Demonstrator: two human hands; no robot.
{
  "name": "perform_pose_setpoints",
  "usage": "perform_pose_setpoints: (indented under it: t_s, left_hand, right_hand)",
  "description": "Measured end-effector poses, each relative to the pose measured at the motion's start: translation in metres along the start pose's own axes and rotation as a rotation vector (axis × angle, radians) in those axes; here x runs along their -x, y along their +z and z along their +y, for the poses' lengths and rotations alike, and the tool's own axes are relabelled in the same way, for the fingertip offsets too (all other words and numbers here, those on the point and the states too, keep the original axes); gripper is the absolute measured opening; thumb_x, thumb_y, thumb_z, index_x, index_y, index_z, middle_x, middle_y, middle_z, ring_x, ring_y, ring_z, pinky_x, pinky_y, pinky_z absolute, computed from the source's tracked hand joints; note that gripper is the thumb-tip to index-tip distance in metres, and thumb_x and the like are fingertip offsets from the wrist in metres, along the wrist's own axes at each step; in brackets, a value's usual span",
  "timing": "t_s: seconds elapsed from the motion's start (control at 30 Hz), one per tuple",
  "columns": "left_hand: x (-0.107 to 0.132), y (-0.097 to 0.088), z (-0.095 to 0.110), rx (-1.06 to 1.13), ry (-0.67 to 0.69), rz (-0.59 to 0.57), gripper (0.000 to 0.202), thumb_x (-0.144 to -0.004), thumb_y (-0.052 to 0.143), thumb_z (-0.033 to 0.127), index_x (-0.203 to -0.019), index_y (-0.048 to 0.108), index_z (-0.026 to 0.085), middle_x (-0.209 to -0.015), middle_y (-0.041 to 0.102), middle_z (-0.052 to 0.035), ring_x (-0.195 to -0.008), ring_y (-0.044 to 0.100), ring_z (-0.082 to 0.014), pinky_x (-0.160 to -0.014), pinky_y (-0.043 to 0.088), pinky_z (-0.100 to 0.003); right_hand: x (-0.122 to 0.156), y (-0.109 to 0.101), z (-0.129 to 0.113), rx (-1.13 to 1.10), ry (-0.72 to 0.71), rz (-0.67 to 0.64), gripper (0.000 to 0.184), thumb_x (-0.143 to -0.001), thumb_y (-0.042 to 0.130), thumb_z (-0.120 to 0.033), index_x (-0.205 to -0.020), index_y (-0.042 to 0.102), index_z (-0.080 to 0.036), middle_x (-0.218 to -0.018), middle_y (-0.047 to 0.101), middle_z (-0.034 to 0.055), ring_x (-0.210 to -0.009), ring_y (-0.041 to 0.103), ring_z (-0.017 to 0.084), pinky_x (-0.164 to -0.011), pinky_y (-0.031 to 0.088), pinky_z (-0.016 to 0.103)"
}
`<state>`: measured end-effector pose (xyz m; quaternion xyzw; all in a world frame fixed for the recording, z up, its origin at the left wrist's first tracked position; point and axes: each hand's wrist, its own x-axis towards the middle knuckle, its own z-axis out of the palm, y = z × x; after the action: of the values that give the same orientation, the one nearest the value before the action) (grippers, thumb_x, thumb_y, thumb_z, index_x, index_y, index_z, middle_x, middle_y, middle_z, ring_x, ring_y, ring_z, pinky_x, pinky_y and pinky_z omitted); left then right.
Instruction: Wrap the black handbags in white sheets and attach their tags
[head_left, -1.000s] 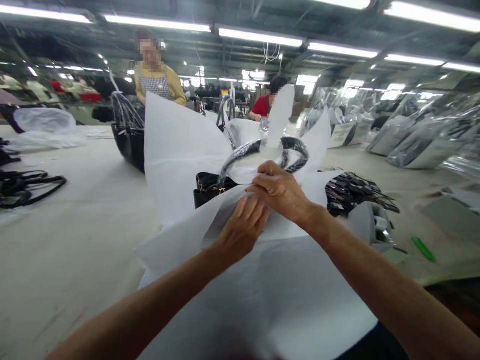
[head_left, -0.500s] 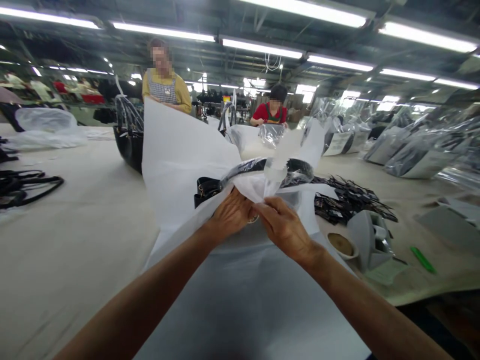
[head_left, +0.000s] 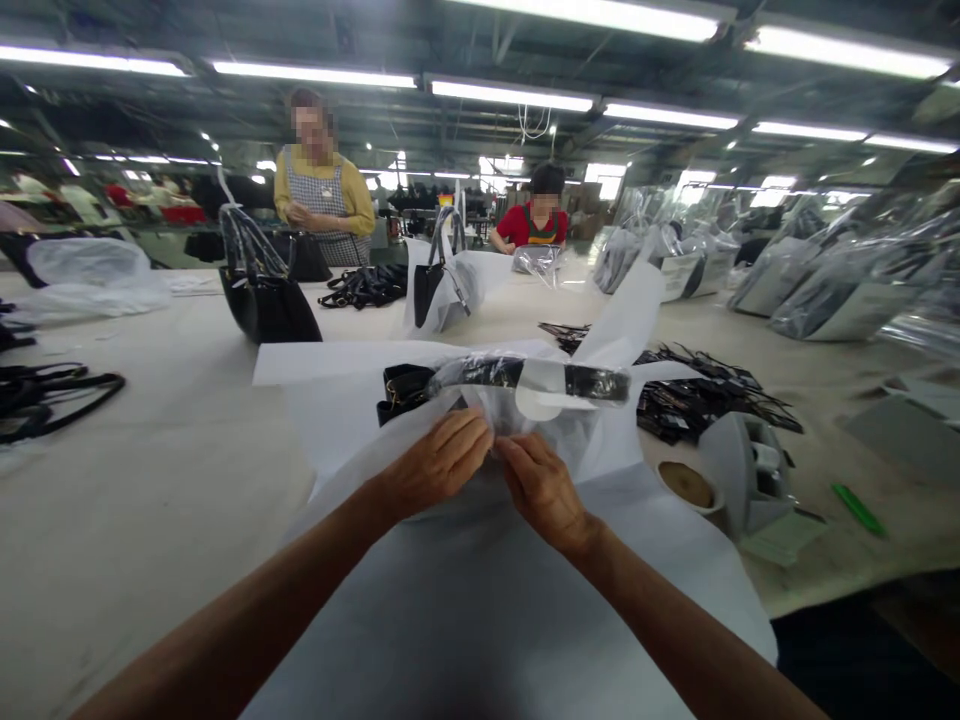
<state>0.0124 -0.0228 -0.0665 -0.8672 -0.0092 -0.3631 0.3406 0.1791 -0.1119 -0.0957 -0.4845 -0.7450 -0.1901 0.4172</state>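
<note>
A black handbag lies in front of me, mostly hidden under white tissue paper [head_left: 405,455]. Its curved handle [head_left: 487,372], wrapped in clear plastic, arches across the far side, with a round white tag [head_left: 538,392] against it. Black leather [head_left: 405,388] of the bag shows at the left. My left hand [head_left: 442,458] pinches the paper at the bag's middle, fingers closed. Just right of it, my right hand [head_left: 541,490] is closed too, its thumb and fingertips gripping the paper. The fingertips of both hands nearly touch. A large white sheet [head_left: 480,600] spreads beneath my forearms.
Tape rolls [head_left: 686,485] and a grey tape dispenser [head_left: 742,470] stand at right, near a green cutter [head_left: 859,510]. Black tags [head_left: 690,390] lie behind them. Black handbags [head_left: 270,305] and plastic-wrapped bags [head_left: 825,290] stand farther off. Two co-workers [head_left: 322,200] are across the table.
The upright white sheet at the far left has dropped low, uncovering a handbag and black straps behind it. Both hands have moved slightly lower and nearer me, still on the paper.
</note>
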Motion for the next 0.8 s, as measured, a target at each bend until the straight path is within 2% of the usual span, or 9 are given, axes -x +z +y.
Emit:
perform_pose_setpoints:
  t_s: [0.1,0.2,0.3,0.43,0.5,0.63,0.7,0.8]
  left_hand:
    - [-0.012,0.001,0.006,0.002,0.017,-0.056,0.030,-0.091,0.046,0.012,-0.119,0.052,0.007,-0.114,0.064,-0.0133,-0.116,0.054,-0.0238,-0.100,0.045,-0.041]
    - [-0.017,0.002,0.009,-0.047,0.014,-0.132,0.024,-0.091,0.043,0.009,-0.111,0.056,0.005,-0.104,0.066,-0.0126,-0.105,0.060,-0.0213,-0.099,0.044,-0.042]
    - [-0.013,0.002,0.012,-0.047,0.016,-0.151,0.022,-0.091,0.040,0.006,-0.104,0.058,0.007,-0.096,0.067,-0.0102,-0.092,0.062,-0.0190,-0.092,0.046,-0.041]
    - [-0.008,0.002,0.018,-0.021,-0.023,-0.148,0.026,-0.091,0.039,0.006,-0.110,0.057,0.009,-0.099,0.065,-0.0093,-0.095,0.061,-0.0187,-0.092,0.044,-0.040]
    - [-0.008,0.003,0.021,-0.020,-0.040,-0.140,0.028,-0.091,0.041,0.008,-0.113,0.057,0.010,-0.101,0.065,-0.0102,-0.095,0.060,-0.0189,-0.093,0.043,-0.040]
    - [-0.007,0.007,0.026,-0.014,-0.032,-0.086,0.030,-0.088,0.046,0.008,-0.114,0.059,0.014,-0.096,0.065,-0.0109,-0.089,0.061,-0.0206,-0.090,0.044,-0.041]
    - [-0.003,0.011,0.026,-0.015,-0.016,-0.076,0.034,-0.085,0.047,0.005,-0.114,0.060,0.014,-0.094,0.065,-0.0113,-0.090,0.060,-0.0220,-0.090,0.045,-0.042]
    - [0.006,0.021,0.028,-0.027,-0.027,-0.092,0.039,-0.082,0.047,0.001,-0.117,0.060,0.014,-0.099,0.064,-0.0123,-0.097,0.059,-0.0244,-0.091,0.044,-0.042]
  right_hand:
    - [0.004,0.000,0.000,0.008,0.003,-0.006,0.024,-0.090,0.040,-0.010,-0.100,0.061,-0.018,-0.079,0.060,0.0068,-0.076,0.054,0.020,-0.068,0.054,0.033]
    - [0.011,-0.001,0.000,-0.034,0.014,-0.019,0.033,-0.088,0.040,-0.005,-0.114,0.057,-0.017,-0.092,0.062,0.0098,-0.086,0.057,0.021,-0.076,0.055,0.033]
    - [0.021,-0.003,0.001,-0.077,0.016,-0.028,0.042,-0.088,0.042,-0.005,-0.128,0.049,-0.018,-0.106,0.061,0.0125,-0.099,0.058,0.021,-0.086,0.054,0.034]
    - [0.036,-0.009,0.000,-0.068,0.028,-0.039,0.052,-0.088,0.044,-0.007,-0.138,0.040,-0.023,-0.119,0.059,0.0118,-0.111,0.057,0.022,-0.093,0.052,0.038]
    - [0.045,-0.018,0.000,-0.048,0.047,-0.031,0.054,-0.088,0.046,-0.006,-0.138,0.040,-0.024,-0.122,0.058,0.0116,-0.113,0.056,0.021,-0.092,0.052,0.036]
    - [0.069,-0.050,0.019,0.054,0.187,0.009,0.044,-0.087,0.049,-0.009,-0.128,0.051,-0.024,-0.118,0.060,0.0109,-0.108,0.059,0.020,-0.089,0.053,0.034]
    - [0.087,-0.075,0.044,0.164,0.290,0.072,0.035,-0.087,0.050,-0.013,-0.119,0.058,-0.024,-0.111,0.063,0.0098,-0.103,0.060,0.019,-0.088,0.052,0.035]
    - [0.117,-0.124,0.091,0.380,0.509,0.173,0.022,-0.086,0.049,-0.020,-0.102,0.064,-0.020,-0.101,0.066,0.0107,-0.097,0.061,0.022,-0.089,0.049,0.040]
